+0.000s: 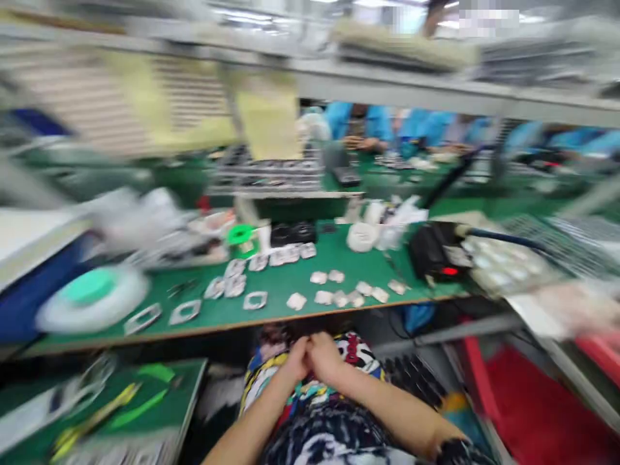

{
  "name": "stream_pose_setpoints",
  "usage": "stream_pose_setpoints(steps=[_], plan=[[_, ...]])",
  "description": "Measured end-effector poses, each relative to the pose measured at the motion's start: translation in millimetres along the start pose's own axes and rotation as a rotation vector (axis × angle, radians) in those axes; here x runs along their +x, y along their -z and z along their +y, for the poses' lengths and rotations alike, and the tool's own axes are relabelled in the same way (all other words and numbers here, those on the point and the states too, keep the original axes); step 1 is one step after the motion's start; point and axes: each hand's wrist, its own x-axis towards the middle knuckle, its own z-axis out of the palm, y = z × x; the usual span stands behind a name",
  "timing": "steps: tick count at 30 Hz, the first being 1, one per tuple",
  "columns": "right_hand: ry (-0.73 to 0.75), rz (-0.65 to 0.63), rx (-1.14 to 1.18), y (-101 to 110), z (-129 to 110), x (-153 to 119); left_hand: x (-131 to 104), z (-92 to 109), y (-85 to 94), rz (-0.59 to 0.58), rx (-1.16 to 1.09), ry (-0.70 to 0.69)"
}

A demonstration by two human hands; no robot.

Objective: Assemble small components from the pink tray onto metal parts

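Both hands lay in the person's lap, below the near edge of the green worktop. The left hand and the right hand were pressed together, fingers folded against each other; whether anything small was pinched between them could not be told through the blur. They rested on patterned clothing, touching nothing on the worktop.

The nearest things lay straight ahead and above the hands — a loose row of small pale metal parts strung along the near edge, its long axis running left to right, parallel to that edge. The row's middle sat almost directly over the clasped hands, so neither hand was clearly the nearer; the right hand lay slightly closer to the pieces trailing toward the right end, the left hand to the rectangular metal frames toward the left.

Further back stood a green tape roll and a white roll. A black device with a red light sat toward the right edge, and a large white reel with a green hub toward the left — both well apart from the hands.
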Motion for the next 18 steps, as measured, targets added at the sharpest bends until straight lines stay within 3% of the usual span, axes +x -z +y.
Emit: stream_pose_setpoints(steps=[5,9,18], plan=[[0.007,0.070,-0.006,-2.1,6.7,3.4,14.5,8.6,7.0,-0.033,0.251,-0.010],[0.013,0.104,0.014,-8.9,5.7,-0.1,17.7,1.9,13.2,0.023,0.273,-0.056],[0.056,0.165,0.046,-13.4,7.4,-1.6,13.3,13.5,11.0,0.060,0.262,-0.061]])
